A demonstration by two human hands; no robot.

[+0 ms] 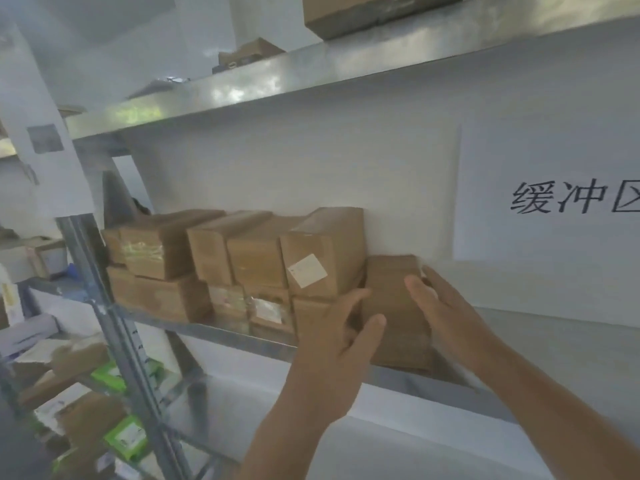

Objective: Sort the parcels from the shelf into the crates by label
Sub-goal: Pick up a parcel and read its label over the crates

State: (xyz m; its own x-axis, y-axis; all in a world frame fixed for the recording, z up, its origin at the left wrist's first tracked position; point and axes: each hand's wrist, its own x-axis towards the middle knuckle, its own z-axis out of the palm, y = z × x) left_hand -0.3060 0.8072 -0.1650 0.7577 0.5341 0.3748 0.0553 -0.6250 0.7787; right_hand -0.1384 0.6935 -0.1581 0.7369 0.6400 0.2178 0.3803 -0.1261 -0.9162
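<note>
Fingers on the left hand (pixel 341 336) are spread and loose, the thumb sticking out toward 3 o'clock, and they hold nothing yet. They sit at the left face of the low cardboard parcel (pixel 398 313), touching it or just about to; the blur makes it hard to say which.

Going from left to right: at 9 o'clock of that hand stands the stack of parcels (pixel 235 261), two layers high on the metal shelf (pixel 221 332). One top box in it shows a white label (pixel 307 270). The low parcel lies just beside the stack, at its right end, flat on the shelf. The right hand (pixel 446 306) comes next, at 3 o'clock of the parcel. Its fingers are straight and open along the box's right side, and it grips nothing so far. Far off at 3 o'clock a white sign with black writing (pixel 571 202) hangs on the wall.

The job now looks like picking this one box. To do it well, press both palms flat on its two sides, squeeze evenly, and slide it straight back toward the body. Keep the left fingers off the stack, so the top boxes do not tip. I cannot see a label on this box, so turn it and read one before choosing a crate. No crates show here.
</note>
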